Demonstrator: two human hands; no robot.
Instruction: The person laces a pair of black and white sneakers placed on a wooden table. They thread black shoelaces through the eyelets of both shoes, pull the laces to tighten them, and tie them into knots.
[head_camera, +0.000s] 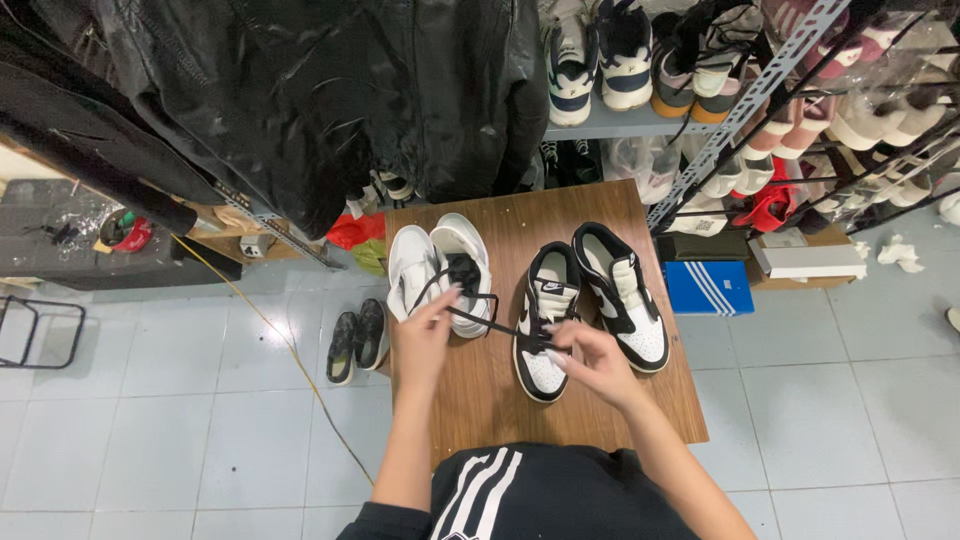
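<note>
At far left, a black wire frame (38, 333) is cut off by the edge, and dark glossy jackets (300, 90) hang overhead, hiding most of the rack behind them. A thin yellow cord (290, 350) trails across the pale tiled floor (180, 400), past a small dark pair of shoes (356, 345) standing beside the wooden counter (480, 400). On the counter, a white pair of sneakers (440, 265) lies with something black bundled on top, hard to make out. The left hand (425, 330) sits just below that pair, its fingers (447, 297) pinching a black lace (485, 322) that stretches taut across to the near black-and-white sneaker (545, 320). The right hand (590, 360) rests at that shoe's eyelets, fingers (556, 357) curled and pinching the other end of the lace, motion-blurred. Its smooth leather-like mate (622, 295) lies just beside, unlaced. Farther right, a blue shoebox (710, 288) and a white box (808, 260) sit on the floor under a grey metal shelf (640, 122) of crowded sneakers, many cropped or behind clear plastic.
</note>
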